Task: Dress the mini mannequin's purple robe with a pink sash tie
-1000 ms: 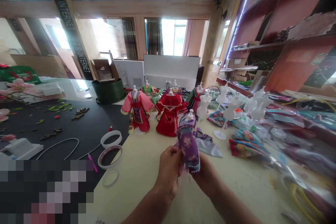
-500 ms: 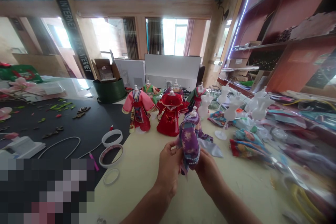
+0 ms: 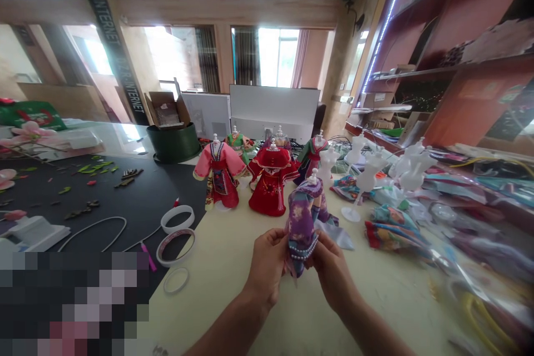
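Observation:
I hold a small white mannequin dressed in a purple flowered robe [image 3: 303,217] above the pale table [image 3: 233,289]. My left hand [image 3: 267,267] pinches the robe's lower left edge. My right hand [image 3: 329,267] grips the lower right side, by a string of white beads across the hem. Both hands are closed on the cloth. Behind them stand a pink-robed mannequin [image 3: 219,175] and a red-robed mannequin [image 3: 271,181].
More dressed mannequins and bare white mannequins [image 3: 369,178] stand further back. Loose coloured garments [image 3: 392,231] pile up on the right. Tape rolls [image 3: 175,245] lie on the left beside a dark mat [image 3: 83,206]. A green round box [image 3: 173,142] and shelves [image 3: 459,61] sit behind.
The purple-robed mannequin has risen slightly and shifted right. My fingers have worked higher on the hem, pulling the beaded edge up.

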### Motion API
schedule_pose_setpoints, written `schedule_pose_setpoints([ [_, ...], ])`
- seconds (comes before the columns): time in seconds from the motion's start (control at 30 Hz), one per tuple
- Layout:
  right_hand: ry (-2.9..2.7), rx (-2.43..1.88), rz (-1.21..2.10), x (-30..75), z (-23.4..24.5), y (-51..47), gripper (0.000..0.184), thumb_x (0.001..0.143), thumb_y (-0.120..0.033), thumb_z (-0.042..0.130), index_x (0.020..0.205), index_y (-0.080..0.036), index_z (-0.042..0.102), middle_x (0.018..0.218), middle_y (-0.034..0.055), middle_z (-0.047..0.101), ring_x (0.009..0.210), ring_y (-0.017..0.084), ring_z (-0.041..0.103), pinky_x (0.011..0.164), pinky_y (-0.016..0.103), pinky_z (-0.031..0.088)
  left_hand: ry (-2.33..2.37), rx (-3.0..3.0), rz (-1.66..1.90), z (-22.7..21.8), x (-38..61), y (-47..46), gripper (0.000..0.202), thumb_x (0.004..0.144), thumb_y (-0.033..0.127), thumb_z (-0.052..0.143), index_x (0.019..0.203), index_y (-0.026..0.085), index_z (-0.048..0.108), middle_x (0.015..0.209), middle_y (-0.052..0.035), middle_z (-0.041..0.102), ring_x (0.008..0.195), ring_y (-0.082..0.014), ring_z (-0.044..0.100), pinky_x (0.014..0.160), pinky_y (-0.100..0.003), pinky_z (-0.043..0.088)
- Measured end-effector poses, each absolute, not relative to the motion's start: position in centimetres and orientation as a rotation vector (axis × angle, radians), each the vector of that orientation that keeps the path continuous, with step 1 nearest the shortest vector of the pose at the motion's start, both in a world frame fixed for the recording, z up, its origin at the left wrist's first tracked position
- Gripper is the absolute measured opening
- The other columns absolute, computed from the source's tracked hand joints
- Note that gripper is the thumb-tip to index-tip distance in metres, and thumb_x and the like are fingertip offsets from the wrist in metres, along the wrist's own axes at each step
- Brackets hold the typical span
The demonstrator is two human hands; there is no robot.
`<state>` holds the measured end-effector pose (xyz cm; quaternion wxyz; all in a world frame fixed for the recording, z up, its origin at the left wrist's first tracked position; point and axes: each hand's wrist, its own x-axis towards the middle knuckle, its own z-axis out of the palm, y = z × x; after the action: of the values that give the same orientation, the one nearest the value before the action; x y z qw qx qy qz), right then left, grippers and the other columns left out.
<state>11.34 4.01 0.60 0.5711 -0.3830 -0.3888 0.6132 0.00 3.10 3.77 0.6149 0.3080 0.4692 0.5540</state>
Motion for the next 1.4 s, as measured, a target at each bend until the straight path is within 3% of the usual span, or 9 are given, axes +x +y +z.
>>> schedule_pose_setpoints([
  [0.37,-1.133,-0.968,1.304,12.6,1.5,4.9,0.018,0.07,-0.033,0.067,0.071,-0.017,0.059,0.057,-0.002,0.053,0.05,0.01,0.044,0.049,0.024,0.036,1.138,0.81,1.113,3.8,-0.1,3.1,0.034,0.057,0.041,0.074,0.064,0.013,0.054,0.045,0.0059,0.041,0.037,-0.0021,0.024,0.038,-0.019,0.011],
  [0.53,-1.149,-1.078,0.754,14.0,3.3,5.3,0.019,0.074,-0.034,0.062,0.085,-0.019,0.058,0.077,0.0029,0.059,0.07,0.017,0.053,0.065,0.03,0.043,1.135,0.774,1.119,3.9,0.1,3.0,0.033,0.056,0.039,0.073,0.066,0.013,0.055,0.046,0.0058,0.042,0.037,-0.0026,0.027,0.038,-0.019,0.011],
  [0.67,-1.429,-1.066,0.408,13.0,6.8,5.5,0.058,0.076,-0.044,0.059,0.125,-0.02,0.041,0.121,0.0141,0.05,0.106,0.028,0.05,0.086,0.043,0.041,1.14,0.782,1.129,3.9,0.4,2.9,0.026,0.058,0.033,0.07,0.065,0.014,0.054,0.043,0.0063,0.041,0.036,-0.0032,0.028,0.038,-0.019,0.013],
  [0.8,-1.588,-1.188,0.292,10.7,9.7,6.5,0.09,0.066,-0.05,0.068,0.138,-0.018,0.025,0.137,0.019,0.036,0.124,0.037,0.034,0.098,0.055,0.028,1.121,0.779,1.144,3.9,0.5,2.6,0.019,0.057,0.027,0.067,0.059,0.015,0.052,0.039,0.0081,0.036,0.035,-0.0023,0.023,0.037,-0.018,0.011],
  [0.9,-1.659,-1.242,0.315,10.0,10.3,7.2,0.088,0.066,-0.045,0.068,0.138,-0.017,0.025,0.131,0.0185,0.043,0.119,0.037,0.041,0.095,0.054,0.032,1.136,0.781,1.137,3.6,0.5,2.5,0.019,0.057,0.026,0.068,0.059,0.015,0.053,0.038,0.0084,0.036,0.034,-0.0025,0.024,0.036,-0.018,0.011],
  [1.1,-1.875,-1.011,0.626,12.1,11.0,8.4,0.058,0.068,-0.019,0.062,0.124,-0.022,0.047,0.111,0.0057,0.059,0.096,0.023,0.056,0.085,0.037,0.044,1.106,0.819,1.136,3.2,0.7,2.1,0.026,0.063,0.036,0.069,0.064,0.014,0.053,0.042,0.0072,0.039,0.034,-0.0021,0.024,0.035,-0.018,0.011],
  [1.4,-2.033,-0.754,1.217,14.4,13.5,9.5,0.068,0.066,-0.015,0.068,0.129,-0.024,0.046,0.105,0.0031,0.063,0.092,0.019,0.058,0.082,0.034,0.049,1.1,0.845,1.113,3.2,1.7,2.1,0.02,0.07,0.032,0.061,0.065,0.015,0.052,0.043,0.0054,0.044,0.034,-0.0028,0.026,0.034,-0.018,0.013],
])
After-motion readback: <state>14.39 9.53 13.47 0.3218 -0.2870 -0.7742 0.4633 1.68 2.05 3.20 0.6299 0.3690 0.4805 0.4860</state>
